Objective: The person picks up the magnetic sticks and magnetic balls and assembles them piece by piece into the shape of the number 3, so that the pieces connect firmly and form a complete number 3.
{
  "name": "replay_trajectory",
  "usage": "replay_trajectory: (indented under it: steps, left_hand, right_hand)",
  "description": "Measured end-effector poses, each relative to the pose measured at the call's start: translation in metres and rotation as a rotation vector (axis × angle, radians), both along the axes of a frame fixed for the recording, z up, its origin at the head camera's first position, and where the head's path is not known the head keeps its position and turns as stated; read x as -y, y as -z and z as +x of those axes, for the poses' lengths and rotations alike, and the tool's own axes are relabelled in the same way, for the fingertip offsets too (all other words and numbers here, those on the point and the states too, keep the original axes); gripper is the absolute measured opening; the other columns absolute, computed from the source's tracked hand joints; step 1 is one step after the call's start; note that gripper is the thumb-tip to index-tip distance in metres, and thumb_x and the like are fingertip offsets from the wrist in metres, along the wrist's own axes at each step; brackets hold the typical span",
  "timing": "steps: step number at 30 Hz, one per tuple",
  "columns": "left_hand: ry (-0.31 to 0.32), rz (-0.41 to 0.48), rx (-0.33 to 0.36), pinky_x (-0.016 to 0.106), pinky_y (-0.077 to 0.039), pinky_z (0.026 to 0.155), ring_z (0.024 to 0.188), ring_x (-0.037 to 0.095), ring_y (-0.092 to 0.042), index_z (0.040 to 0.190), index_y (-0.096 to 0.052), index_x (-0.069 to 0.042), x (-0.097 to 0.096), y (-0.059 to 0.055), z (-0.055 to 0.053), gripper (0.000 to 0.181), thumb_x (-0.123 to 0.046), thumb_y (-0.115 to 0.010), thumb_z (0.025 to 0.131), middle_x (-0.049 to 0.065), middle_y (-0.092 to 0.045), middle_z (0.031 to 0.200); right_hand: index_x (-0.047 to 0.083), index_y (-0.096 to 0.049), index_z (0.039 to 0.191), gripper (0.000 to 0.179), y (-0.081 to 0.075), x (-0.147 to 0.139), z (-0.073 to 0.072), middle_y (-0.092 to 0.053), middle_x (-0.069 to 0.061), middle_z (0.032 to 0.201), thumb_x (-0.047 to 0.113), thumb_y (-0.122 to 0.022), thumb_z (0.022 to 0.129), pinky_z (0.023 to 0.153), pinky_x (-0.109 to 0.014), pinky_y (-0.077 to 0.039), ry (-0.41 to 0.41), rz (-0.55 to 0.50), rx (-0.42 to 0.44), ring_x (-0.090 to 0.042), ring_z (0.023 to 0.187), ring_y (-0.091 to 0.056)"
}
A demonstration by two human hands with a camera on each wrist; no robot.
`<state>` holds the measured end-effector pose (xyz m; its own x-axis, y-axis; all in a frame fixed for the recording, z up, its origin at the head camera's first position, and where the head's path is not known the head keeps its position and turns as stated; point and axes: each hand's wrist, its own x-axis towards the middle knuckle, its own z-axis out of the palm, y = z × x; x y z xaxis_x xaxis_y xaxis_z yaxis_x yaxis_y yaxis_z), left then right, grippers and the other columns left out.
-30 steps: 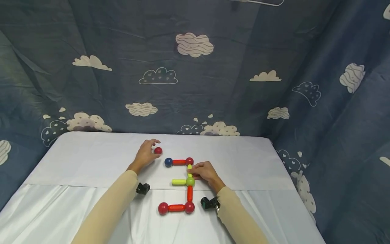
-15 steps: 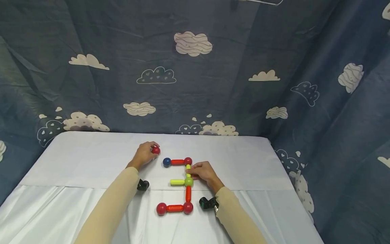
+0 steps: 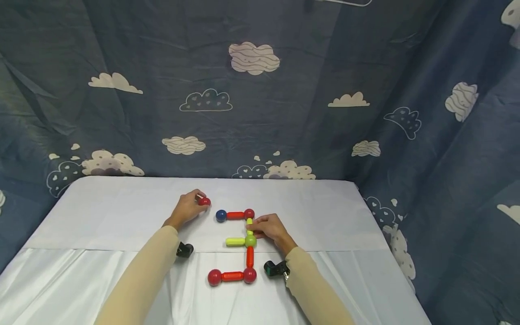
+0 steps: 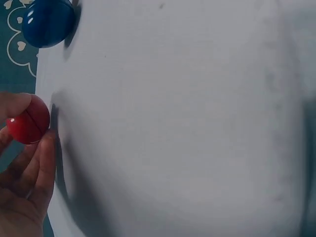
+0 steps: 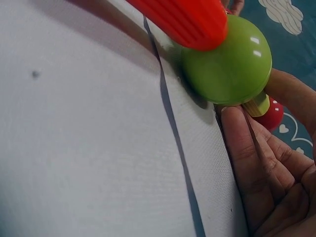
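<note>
My left hand [image 3: 187,209] pinches a loose red ball [image 3: 204,201] between thumb and fingers, as the left wrist view also shows. Right of it, a shape of balls and rods lies on the white cloth. At its top, a blue ball [image 3: 221,215] joins a red rod [image 3: 235,215] and a second red ball [image 3: 249,214]. My right hand [image 3: 273,228] pinches the yellow-green rod [image 5: 257,105] between that ball and the green ball [image 5: 227,61]. Another yellow-green rod [image 3: 235,242] points left from the green ball.
Below the green ball, a red rod [image 3: 249,257] runs down to a red corner ball [image 3: 249,275]. From there another red rod [image 3: 232,276] leads left to an end ball [image 3: 214,277]. A dark cloud-print curtain [image 3: 284,131] hangs behind the table [image 3: 317,203].
The fingers of my left hand have closed round the loose red ball and shifted it slightly left, away from the blue ball. My right hand keeps its place on the rod.
</note>
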<state>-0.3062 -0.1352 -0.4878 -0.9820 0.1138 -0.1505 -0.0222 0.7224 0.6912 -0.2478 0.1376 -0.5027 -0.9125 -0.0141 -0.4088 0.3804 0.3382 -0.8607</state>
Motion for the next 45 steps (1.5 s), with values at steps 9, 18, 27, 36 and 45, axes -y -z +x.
replay_trajectory:
  steps: [9, 18, 27, 36, 45]
  left_hand:
    - [-0.036, 0.116, 0.022, 0.031, -0.049, 0.071, 0.089, 0.023, -0.063, 0.120, -0.062, -0.001, 0.007, 0.002, 0.014, 0.041, -0.018, -0.073, 0.084, 0.016, -0.064, 0.109]
    - [-0.031, 0.163, 0.020, 0.027, -0.046, 0.066, 0.086, 0.021, -0.061, 0.116, -0.065, -0.002, 0.010, 0.001, 0.029, 0.040, -0.016, -0.076, 0.081, 0.015, -0.067, 0.108]
    - [-0.009, 0.205, 0.049, 0.030, -0.048, 0.070, 0.090, 0.020, -0.063, 0.118, -0.064, -0.003, 0.011, -0.002, 0.045, 0.041, -0.014, -0.076, 0.080, 0.015, -0.065, 0.111]
    - [0.040, 0.185, 0.067, 0.030, -0.048, 0.070, 0.087, 0.018, -0.062, 0.115, -0.067, -0.003, 0.005, -0.004, 0.055, 0.038, -0.014, -0.077, 0.080, 0.011, -0.068, 0.103]
    - [0.076, 0.160, 0.048, 0.030, -0.046, 0.071, 0.085, 0.017, -0.059, 0.111, -0.068, -0.006, -0.001, 0.002, 0.067, 0.036, -0.018, -0.079, 0.078, 0.005, -0.066, 0.096]
  right_hand:
    - [0.002, -0.070, 0.090, 0.028, -0.001, 0.001, 0.001, -0.066, -0.007, 0.077, 0.021, -0.083, 0.075, 0.060, -0.023, -0.053, 0.010, 0.012, 0.010, -0.013, 0.062, -0.062]
    - [0.000, -0.070, 0.089, 0.027, 0.001, 0.001, 0.000, -0.066, -0.006, 0.074, 0.020, -0.083, 0.075, 0.060, -0.023, -0.053, 0.008, -0.001, -0.008, -0.012, 0.060, -0.062]
    - [0.001, -0.071, 0.092, 0.030, 0.004, 0.003, -0.002, -0.066, -0.006, 0.075, 0.021, -0.084, 0.074, 0.060, -0.023, -0.053, 0.012, 0.008, -0.009, -0.011, 0.059, -0.062]
    - [0.001, -0.071, 0.093, 0.030, 0.008, -0.002, -0.003, -0.066, -0.007, 0.078, 0.021, -0.084, 0.075, 0.060, -0.023, -0.053, 0.020, 0.007, -0.015, -0.014, 0.063, -0.062]
    - [0.000, -0.070, 0.094, 0.031, 0.007, -0.001, 0.003, -0.067, -0.007, 0.080, 0.021, -0.083, 0.075, 0.062, -0.024, -0.054, 0.024, -0.001, -0.032, -0.014, 0.065, -0.062]
